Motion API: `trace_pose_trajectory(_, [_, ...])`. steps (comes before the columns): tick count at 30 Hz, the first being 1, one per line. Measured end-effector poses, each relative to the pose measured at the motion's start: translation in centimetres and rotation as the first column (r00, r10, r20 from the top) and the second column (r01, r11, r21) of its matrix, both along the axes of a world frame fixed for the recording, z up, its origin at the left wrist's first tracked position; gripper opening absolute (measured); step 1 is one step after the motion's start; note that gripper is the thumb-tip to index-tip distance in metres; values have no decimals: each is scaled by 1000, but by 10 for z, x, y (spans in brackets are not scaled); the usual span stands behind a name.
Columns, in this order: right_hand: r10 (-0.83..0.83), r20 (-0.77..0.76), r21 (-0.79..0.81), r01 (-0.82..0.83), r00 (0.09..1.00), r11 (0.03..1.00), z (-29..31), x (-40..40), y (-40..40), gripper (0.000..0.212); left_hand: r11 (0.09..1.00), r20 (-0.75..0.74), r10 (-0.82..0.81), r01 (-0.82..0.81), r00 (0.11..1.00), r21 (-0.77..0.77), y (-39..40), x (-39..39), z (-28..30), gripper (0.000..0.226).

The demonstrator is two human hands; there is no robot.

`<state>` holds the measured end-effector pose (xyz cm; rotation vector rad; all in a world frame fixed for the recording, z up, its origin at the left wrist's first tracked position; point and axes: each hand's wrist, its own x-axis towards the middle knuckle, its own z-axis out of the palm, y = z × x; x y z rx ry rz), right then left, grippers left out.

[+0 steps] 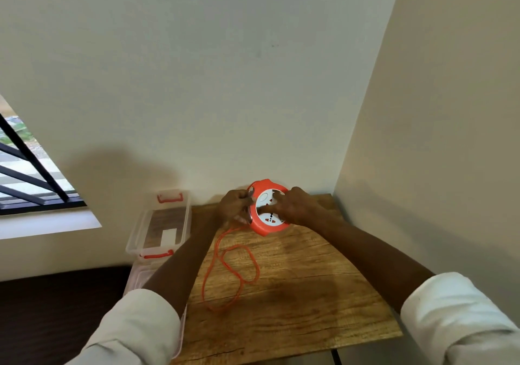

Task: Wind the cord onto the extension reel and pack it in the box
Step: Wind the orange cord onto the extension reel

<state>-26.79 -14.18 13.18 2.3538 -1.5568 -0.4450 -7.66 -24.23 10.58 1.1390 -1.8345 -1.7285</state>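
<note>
Reel [267, 208]: round orange plastic, white socket face tilted toward me. My right hand [295, 205] grips its rim, left hand [235, 205] pinches orange cord [225, 263], slack looped on wood-grain table [309, 294].

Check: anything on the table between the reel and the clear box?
Head view: the left hand and forearm fill that stretch, with the orange cord trailing down from the reel just right of the box.

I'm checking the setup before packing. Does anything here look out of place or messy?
Only the orange cord: it lies in loose loops on the wooden table, not yet wound onto the reel that both hands hold. The clear box sits open by the wall.
</note>
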Motion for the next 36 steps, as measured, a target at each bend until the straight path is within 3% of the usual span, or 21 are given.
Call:
trace_pose_trajectory(5, [-113,-2,-33,113,994,993,-12,14,-2,67,998,29,57,-56,998,-21,2,-5,-9,36])
trace_pose_trajectory(8, [-236,96,-51,242,967,969,-16,14,-4,65,995,-23,92,-91,996,45,9,-6,-14,35])
trace_pose_trajectory(12, [-504,415,9,550,757,835,-16,17,-11,66,964,-194,265,-255,944,78,29,-18,-29,29])
trace_pose_trajectory(13, [-548,503,64,603,668,795,-17,20,-13,67,954,-227,301,-295,926,62,36,-21,-33,28])
trace_pose_trajectory(15, [-602,696,210,691,392,692,-23,20,-20,71,928,-284,367,-369,886,49,51,-31,-39,24])
trace_pose_trajectory(18, [-574,803,520,659,-161,543,-30,19,-26,74,871,-304,478,-489,824,44,70,-44,-45,15])
trace_pose_trajectory(20, [-430,682,727,488,-592,482,-37,22,-26,74,851,-270,502,-525,822,-14,74,-50,-54,24])
trace_pose_trajectory(21, [-355,576,789,387,-736,477,-41,24,-25,73,855,-258,492,-517,832,-37,74,-52,-59,31])
trace_pose_trajectory(23, [-295,452,833,279,-842,478,-52,24,-23,72,867,-238,475,-496,847,-38,75,-53,-67,41])
trace_pose_trajectory(26, [-274,429,815,238,-860,529,-61,24,-19,70,870,-230,470,-491,852,-41,73,-52,-72,42])
trace_pose_trajectory(29, [-356,548,778,306,-757,549,-53,21,-12,54,870,-237,466,-490,853,-56,66,-49,-73,28])
trace_pose_trajectory(31, [-400,696,696,421,-597,582,-51,16,-8,41,877,-245,460,-481,853,-27,59,-44,-64,20])
trace_pose_trajectory(34, [-429,882,434,691,-195,578,-56,-1,-5,30,887,-285,429,-459,858,-48,45,-33,-52,18])
trace_pose_trajectory(36, [-385,919,320,740,-89,591,-55,-9,-5,39,901,-269,413,-434,870,-18,36,-25,-49,22])
